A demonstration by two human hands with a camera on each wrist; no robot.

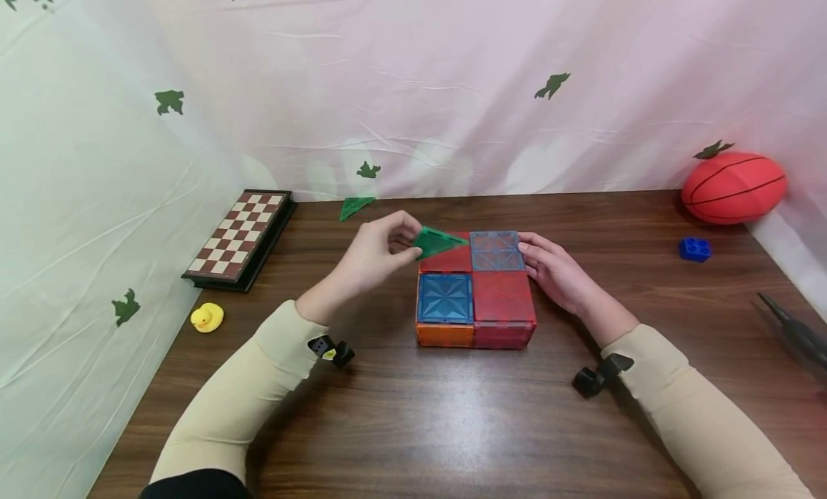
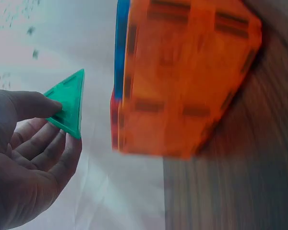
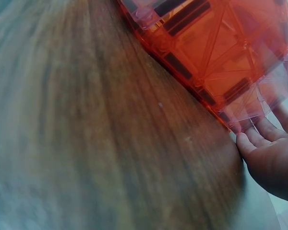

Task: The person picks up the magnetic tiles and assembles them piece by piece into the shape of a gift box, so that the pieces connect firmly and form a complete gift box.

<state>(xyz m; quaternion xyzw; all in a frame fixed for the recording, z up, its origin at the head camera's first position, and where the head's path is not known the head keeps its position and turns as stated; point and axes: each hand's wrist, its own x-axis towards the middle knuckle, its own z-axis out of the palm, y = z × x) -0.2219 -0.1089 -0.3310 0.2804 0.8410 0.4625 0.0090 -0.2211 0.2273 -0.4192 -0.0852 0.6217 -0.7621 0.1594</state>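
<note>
Head view shows the left hand (image 1: 377, 251) pinching a green triangle tile (image 1: 436, 240) just above the tile box's (image 1: 476, 291) far-left corner, while the right hand (image 1: 555, 273), fingers straight, steadies the box's right side.

Tile box (image 1: 476, 291) mid-table (image 1: 413, 427); chessboard (image 1: 239, 237) left, ball (image 1: 733, 187) right.
</note>
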